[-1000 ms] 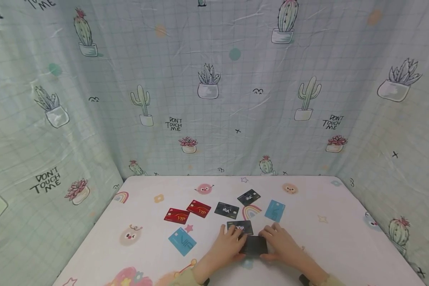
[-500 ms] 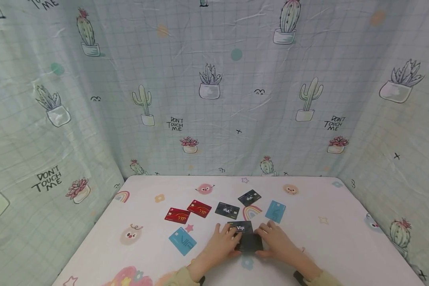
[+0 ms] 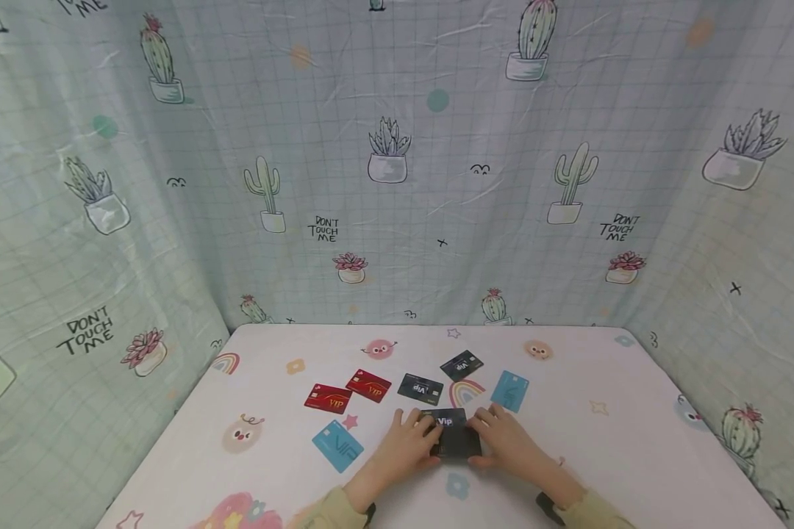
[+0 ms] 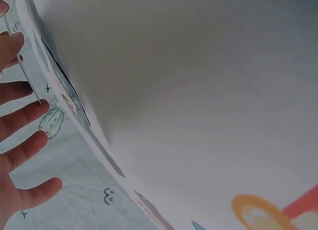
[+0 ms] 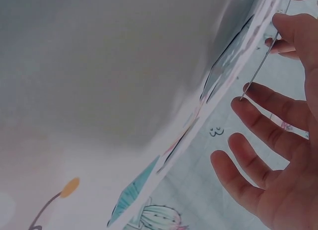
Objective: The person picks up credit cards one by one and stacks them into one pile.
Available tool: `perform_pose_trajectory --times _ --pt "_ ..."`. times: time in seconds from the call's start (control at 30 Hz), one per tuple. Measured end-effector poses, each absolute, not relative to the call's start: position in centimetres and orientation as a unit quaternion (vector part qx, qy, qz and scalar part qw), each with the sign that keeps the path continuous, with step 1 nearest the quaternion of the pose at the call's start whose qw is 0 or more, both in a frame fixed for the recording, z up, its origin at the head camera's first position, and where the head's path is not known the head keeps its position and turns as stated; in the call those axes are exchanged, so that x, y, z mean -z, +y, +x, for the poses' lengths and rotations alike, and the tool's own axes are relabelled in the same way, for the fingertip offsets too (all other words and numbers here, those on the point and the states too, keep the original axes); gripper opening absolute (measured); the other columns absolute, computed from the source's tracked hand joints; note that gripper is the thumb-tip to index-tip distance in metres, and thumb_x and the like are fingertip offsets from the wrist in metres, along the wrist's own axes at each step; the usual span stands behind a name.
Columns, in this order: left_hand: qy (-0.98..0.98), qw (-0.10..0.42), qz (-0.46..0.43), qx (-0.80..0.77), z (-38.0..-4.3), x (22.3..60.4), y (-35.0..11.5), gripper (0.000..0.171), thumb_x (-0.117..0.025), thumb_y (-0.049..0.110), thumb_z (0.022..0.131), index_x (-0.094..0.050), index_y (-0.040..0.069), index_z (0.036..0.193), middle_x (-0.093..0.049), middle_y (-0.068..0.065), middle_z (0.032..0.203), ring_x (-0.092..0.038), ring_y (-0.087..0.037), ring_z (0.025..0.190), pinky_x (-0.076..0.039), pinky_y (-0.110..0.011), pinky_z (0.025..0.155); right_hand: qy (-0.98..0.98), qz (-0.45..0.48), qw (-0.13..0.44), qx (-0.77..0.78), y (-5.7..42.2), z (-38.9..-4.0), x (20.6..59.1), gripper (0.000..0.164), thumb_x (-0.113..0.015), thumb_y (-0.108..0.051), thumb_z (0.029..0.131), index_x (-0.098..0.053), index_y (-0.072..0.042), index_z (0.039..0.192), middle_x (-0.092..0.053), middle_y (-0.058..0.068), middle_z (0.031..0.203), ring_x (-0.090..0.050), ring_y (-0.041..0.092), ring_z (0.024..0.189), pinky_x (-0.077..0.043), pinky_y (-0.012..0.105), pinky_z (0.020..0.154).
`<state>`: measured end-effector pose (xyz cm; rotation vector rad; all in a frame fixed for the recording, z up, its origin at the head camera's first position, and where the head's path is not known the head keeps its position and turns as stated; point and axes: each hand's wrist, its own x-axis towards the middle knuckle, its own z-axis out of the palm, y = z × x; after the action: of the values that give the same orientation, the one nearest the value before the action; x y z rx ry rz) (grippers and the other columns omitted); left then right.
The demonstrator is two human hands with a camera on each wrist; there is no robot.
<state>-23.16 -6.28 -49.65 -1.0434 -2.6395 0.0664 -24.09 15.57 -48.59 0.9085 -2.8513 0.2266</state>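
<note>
Between both hands is a thin, plain black card (image 3: 459, 445), tilted with its dark face toward the head camera. My left hand (image 3: 403, 445) pinches its left side with thumb and fingers. On the opposite side, my right hand (image 3: 506, 442) does the same. Seen edge-on, the card (image 4: 28, 80) is a thin line between thumb and fingertips in the left wrist view. The right wrist view shows the card's edge (image 5: 267, 53) likewise. A black Vip card (image 3: 450, 416) lies just beyond, its lower part covered by the held card in the head view.
Farther back on the white patterned tabletop (image 3: 622, 455) lie two black Vip cards, one left (image 3: 420, 389) and one right (image 3: 462, 365). Two red VIP cards (image 3: 328, 399) sit left. A blue card (image 3: 509, 391) lies right, another blue card (image 3: 337, 446) front left. Cactus-print cloth (image 3: 397, 242) surrounds the table.
Both hands have moved left and slightly away from the body with the black card, which now overlaps the Vip card in view. The other cards stay where they were.
</note>
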Motion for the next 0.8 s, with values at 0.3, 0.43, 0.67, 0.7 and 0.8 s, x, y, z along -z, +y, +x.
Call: perform_pose_trajectory --times 0.3,0.43,0.67,0.7,0.8 --pt "-0.919 0.155 -0.362 -0.031 -23.8 50.2 -6.6 0.050 -0.058 0.048 0.080 -0.055 0.019 0.120 -0.056 0.001 0.115 -0.047 -0.018 0.103 -0.043 -0.049 0.089 -0.949 0.299 0.069 -0.066 15.2 -24.5 48.8 0.049 -0.071 -0.043 0.066 -0.059 -0.013 0.102 -0.054 -0.002 0.095 -0.042 0.013 0.084 -0.045 0.031 0.071" --pt "-0.919 0.155 -0.362 -0.026 -24.1 50.3 -6.8 0.051 -0.060 0.048 0.079 -0.055 0.019 0.120 -0.057 0.001 0.114 -0.046 -0.018 0.103 -0.042 -0.050 0.090 -0.949 0.301 0.074 -0.063 15.1 -24.9 49.1 0.050 -0.071 -0.044 0.066 -0.059 -0.013 0.103 -0.053 -0.003 0.094 -0.040 0.013 0.083 -0.044 0.031 0.070" --pt "-0.928 0.126 -0.349 -0.021 -24.7 50.3 -6.8 0.052 -0.060 0.047 0.079 -0.053 0.019 0.123 -0.056 0.001 0.117 -0.046 -0.019 0.106 -0.040 -0.051 0.093 -0.947 0.306 0.081 -0.054 15.0 -25.6 49.3 0.052 -0.072 -0.044 0.066 -0.059 -0.011 0.103 -0.052 -0.002 0.094 -0.039 0.013 0.082 -0.042 0.029 0.068" --pt "-0.929 0.122 -0.348 -0.022 -24.8 50.3 -6.8 0.052 -0.060 0.047 0.079 -0.053 0.019 0.123 -0.056 0.001 0.117 -0.046 -0.019 0.107 -0.040 -0.051 0.093 -0.947 0.307 0.083 -0.054 15.0 -25.6 49.3 0.052 -0.072 -0.043 0.066 -0.059 -0.011 0.104 -0.052 -0.002 0.094 -0.039 0.013 0.082 -0.042 0.029 0.068" --pt "-0.931 0.117 -0.345 -0.025 -25.1 50.2 -6.9 0.052 -0.061 0.047 0.079 -0.053 0.020 0.123 -0.056 0.001 0.117 -0.046 -0.019 0.107 -0.040 -0.051 0.094 -0.943 0.314 0.092 -0.059 15.0 -25.8 49.3 0.051 -0.073 -0.040 0.066 -0.059 -0.009 0.104 -0.053 0.000 0.095 -0.040 0.014 0.083 -0.043 0.031 0.068"
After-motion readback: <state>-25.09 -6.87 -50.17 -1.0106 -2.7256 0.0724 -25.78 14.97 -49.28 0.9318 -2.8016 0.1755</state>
